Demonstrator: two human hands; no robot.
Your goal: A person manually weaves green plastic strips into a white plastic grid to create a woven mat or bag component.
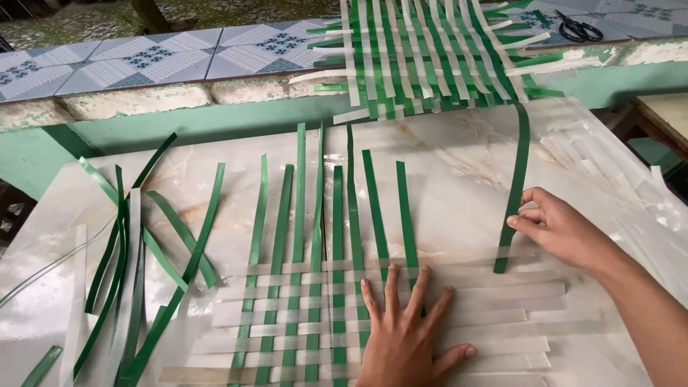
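Green strip (pixel 514 188) sits pinched in my right hand (pixel 562 229), right of the weave (pixel 315 315) on the desk (pixel 459 165); my left hand (pixel 405 337) presses it, fingers spread. I judge I'm adding an upright, to thread next through clear strips (pixel 502 290).

Woven mat (pixel 301 315) lies centre on the slab (pixel 444 165); loose strips (pixel 136 258) to its left. Left hand (pixel 405 333) flat on the mat; right hand (pixel 562 229) beside it, pinching a single strip (pixel 517 179). Scissors (pixel 579 29) behind on the ledge (pixel 143 61).
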